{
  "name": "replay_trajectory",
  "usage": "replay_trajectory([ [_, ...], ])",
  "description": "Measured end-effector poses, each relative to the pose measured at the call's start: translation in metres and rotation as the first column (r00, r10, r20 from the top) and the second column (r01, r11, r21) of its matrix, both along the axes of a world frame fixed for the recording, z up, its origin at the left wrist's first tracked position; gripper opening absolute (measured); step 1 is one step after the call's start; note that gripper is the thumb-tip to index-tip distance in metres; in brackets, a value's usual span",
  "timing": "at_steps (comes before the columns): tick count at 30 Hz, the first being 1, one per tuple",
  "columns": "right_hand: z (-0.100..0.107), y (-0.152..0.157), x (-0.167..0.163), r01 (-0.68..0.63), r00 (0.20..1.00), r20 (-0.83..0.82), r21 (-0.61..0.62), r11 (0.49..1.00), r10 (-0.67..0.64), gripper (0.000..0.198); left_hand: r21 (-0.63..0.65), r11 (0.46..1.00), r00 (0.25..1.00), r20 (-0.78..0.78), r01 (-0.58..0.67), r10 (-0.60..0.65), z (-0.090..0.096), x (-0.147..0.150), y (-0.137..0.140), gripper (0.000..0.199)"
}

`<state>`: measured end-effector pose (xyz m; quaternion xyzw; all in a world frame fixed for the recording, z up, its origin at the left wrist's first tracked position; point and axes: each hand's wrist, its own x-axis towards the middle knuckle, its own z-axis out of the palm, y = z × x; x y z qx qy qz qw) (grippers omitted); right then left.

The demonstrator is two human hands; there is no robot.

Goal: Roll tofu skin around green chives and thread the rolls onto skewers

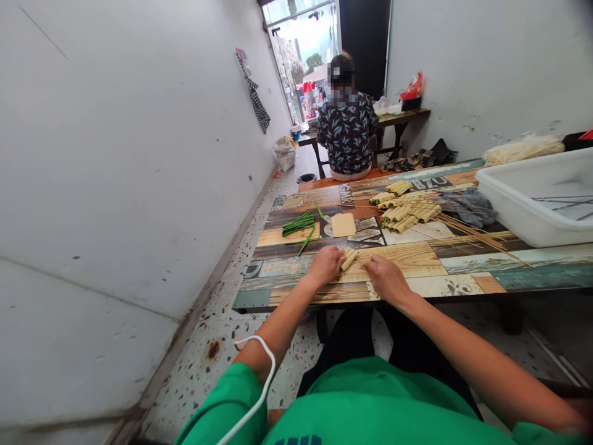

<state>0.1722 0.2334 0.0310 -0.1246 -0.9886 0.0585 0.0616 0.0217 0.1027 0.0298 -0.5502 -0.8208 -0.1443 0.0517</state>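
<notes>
Pale yellow rolls (348,262) lie between the left hand (328,264) and the right hand (383,272), on a brown, cream and teal wood-grain tabletop (410,258). Beyond the left hand are green stalks (299,224) and a beige square (343,225); beyond the right, green-tipped yellow stacked rolls (407,213), a grey cloth (470,207) and a white tub (514,198).

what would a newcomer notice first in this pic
The bright green shirt dominates the bottom, with the left hand on two or so small rolls and the right hand pinching a thin stick just above it. Farther right on the table lie a pile of rolls and, at the picture's edge, a white tub.
</notes>
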Motion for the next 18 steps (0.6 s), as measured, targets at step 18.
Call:
replay_trajectory([
  [18,-0.014,0.091,0.027,0.013,0.947,-0.321,0.088,0.996,0.016,0.029,0.171,0.963,0.978,0.043,-0.210,0.206,0.004,0.048,0.077,0.028],
])
